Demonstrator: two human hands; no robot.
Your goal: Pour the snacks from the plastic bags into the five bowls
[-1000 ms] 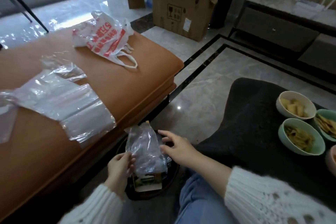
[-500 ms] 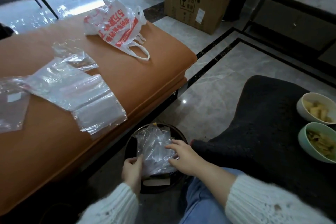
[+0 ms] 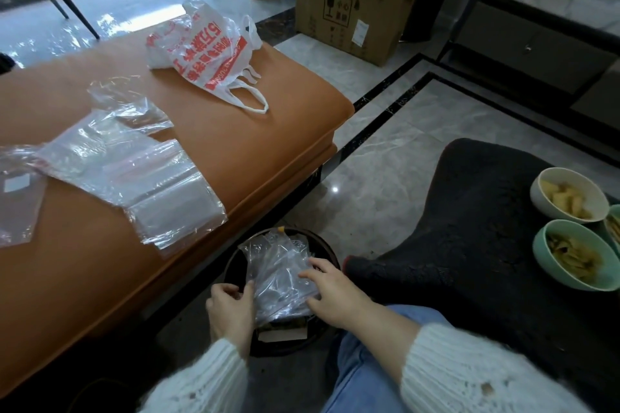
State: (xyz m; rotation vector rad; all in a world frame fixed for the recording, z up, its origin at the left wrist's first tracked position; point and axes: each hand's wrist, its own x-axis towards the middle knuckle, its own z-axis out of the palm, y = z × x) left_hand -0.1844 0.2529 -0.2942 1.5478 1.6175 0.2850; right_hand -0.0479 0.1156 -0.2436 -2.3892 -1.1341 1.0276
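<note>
A crumpled clear plastic bag (image 3: 280, 275) lies in the mouth of a round dark bin (image 3: 231, 265) on the floor. My left hand (image 3: 229, 310) pinches the bag's left edge. My right hand (image 3: 335, 295) presses on its right side with fingers spread. At the right edge a white bowl (image 3: 536, 191) holds pale yellow snack pieces and a green bowl (image 3: 540, 245) holds darker chips. A third green bowl (image 3: 612, 214) is cut off by the frame. Several flat clear plastic bags (image 3: 134, 174) lie on the orange bench.
The orange bench (image 3: 235, 151) fills the left, with a white and red shopping bag (image 3: 204, 54) on its far end. The bowls stand on a dark fuzzy surface (image 3: 486, 228). Cardboard boxes (image 3: 352, 10) sit on the marble floor behind. A small box (image 3: 281, 334) lies in the bin.
Both hands have lowered the crumpled bag from above the bin down into its mouth. The view has shifted left, so fewer bowls show.
</note>
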